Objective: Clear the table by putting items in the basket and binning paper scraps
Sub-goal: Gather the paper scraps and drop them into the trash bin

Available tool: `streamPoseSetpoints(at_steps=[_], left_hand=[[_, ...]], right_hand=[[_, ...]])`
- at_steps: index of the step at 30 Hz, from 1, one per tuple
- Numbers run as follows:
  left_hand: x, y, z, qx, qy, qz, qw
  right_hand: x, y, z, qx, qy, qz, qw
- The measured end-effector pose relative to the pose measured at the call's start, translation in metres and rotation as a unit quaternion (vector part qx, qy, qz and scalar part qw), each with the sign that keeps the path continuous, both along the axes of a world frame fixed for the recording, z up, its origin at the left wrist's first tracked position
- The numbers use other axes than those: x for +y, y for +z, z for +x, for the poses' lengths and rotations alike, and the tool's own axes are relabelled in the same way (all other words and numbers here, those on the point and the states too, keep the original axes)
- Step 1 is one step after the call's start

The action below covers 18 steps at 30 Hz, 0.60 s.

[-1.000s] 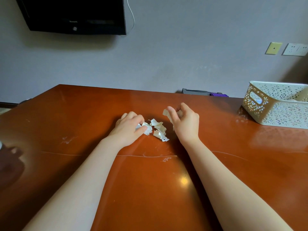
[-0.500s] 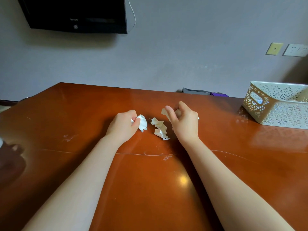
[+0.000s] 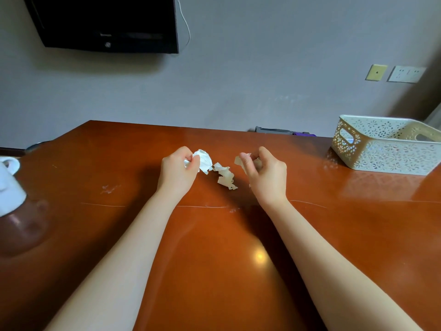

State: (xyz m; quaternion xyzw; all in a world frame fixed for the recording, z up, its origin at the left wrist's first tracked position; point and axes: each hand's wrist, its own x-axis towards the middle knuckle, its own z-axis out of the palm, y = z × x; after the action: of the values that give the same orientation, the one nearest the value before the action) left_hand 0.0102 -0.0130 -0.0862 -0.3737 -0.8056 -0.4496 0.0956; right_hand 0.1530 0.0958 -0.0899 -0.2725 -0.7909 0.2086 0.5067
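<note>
Torn white paper scraps lie in the middle of the orange-brown table (image 3: pixel 214 247). My left hand (image 3: pixel 177 172) pinches a crumpled white scrap (image 3: pixel 203 160), lifted a little off the surface. My right hand (image 3: pixel 266 174) is closed around another scrap (image 3: pixel 238 161), of which only the edges show past the fingers. Between the two hands a loose bunch of scraps (image 3: pixel 225 177) rests on the table. The cream perforated basket (image 3: pixel 386 151) stands at the far right; I cannot see into it.
A white mug (image 3: pixel 9 185) stands at the left edge of the table. A dark screen (image 3: pixel 107 22) hangs on the wall behind, and a grey and purple object (image 3: pixel 284 130) lies past the table's far edge. No bin is in view.
My left hand has closed on a scrap and lifted it off the table. The right hand keeps its scrap and has hardly moved. The view has shifted so that the mug now shows.
</note>
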Motion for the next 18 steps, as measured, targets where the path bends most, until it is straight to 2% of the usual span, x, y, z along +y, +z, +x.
streamPoseSetpoints(at_steps=[10, 18], left_hand=[[-0.040, 0.025, 0.087, 0.003, -0.042, 0.006, 0.999], [-0.052, 0.041, 0.181, 0.013, -0.139, 0.021, 0.990]], right_hand=[[-0.046, 0.022, 0.089, 0.054, -0.030, -0.004, 0.998], [-0.071, 0.026, 0.192, 0.090, -0.089, 0.035, 0.991]])
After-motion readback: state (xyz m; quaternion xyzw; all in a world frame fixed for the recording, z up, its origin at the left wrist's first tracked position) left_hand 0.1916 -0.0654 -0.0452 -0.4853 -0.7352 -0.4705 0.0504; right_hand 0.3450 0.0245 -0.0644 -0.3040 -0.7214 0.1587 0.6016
